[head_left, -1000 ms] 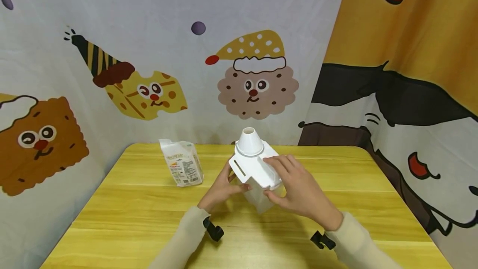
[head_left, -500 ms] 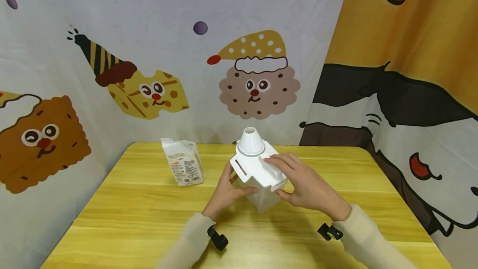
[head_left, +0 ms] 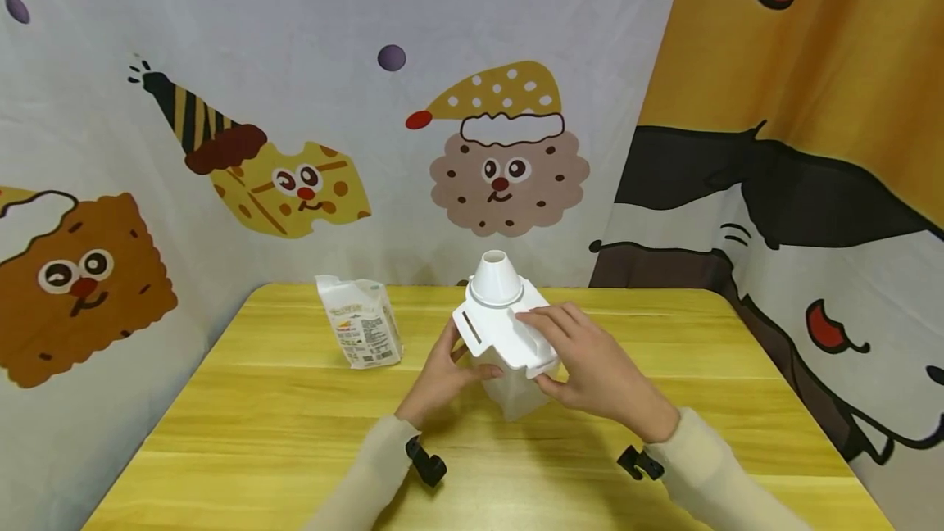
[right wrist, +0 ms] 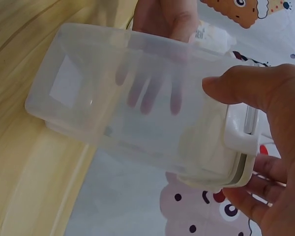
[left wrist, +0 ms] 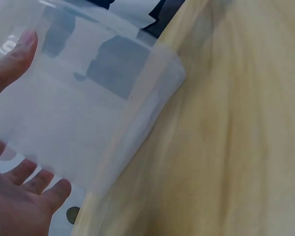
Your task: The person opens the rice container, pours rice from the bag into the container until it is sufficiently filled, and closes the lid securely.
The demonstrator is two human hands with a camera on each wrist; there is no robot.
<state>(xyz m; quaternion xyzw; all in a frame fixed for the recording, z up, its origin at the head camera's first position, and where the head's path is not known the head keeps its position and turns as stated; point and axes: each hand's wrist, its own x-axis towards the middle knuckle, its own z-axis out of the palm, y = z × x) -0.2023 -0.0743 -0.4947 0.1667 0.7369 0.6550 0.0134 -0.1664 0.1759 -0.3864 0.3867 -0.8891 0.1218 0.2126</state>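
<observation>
A tall translucent plastic storage container with a white lid stands tilted at the middle of the table. A white cone-shaped spout rises from the far end of the lid. My left hand grips the container body from the left, thumb on the near side. Its fingers show through the clear wall in the right wrist view. My right hand holds the lid's right end, thumb at the front edge and fingertips on top. In the right wrist view, the thumb lies beside a white clip.
A white printed packet stands at the back left of the wooden table. Behind the table hangs a cartoon-printed cloth. Both wrists carry a black strap mount.
Both hands and the container shifted slightly right, then back left. The right hand's hold on the lid and the left hand's grip on the body look the same.
</observation>
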